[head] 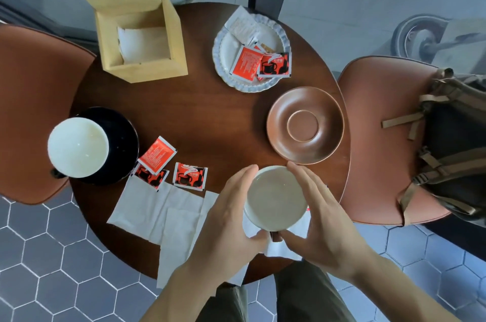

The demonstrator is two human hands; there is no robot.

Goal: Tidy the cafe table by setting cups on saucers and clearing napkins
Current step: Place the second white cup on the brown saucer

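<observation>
Two hands cradle a white cup (276,199) at the near edge of the round counter (210,116), the left hand (231,216) and right hand (318,219) cupped loosely against its sides, fingers nearly straight; the empty brown saucer (305,124) lies just beyond and slightly right of the cup, nearer the right hand, with napkins (163,213) spread to the left
</observation>
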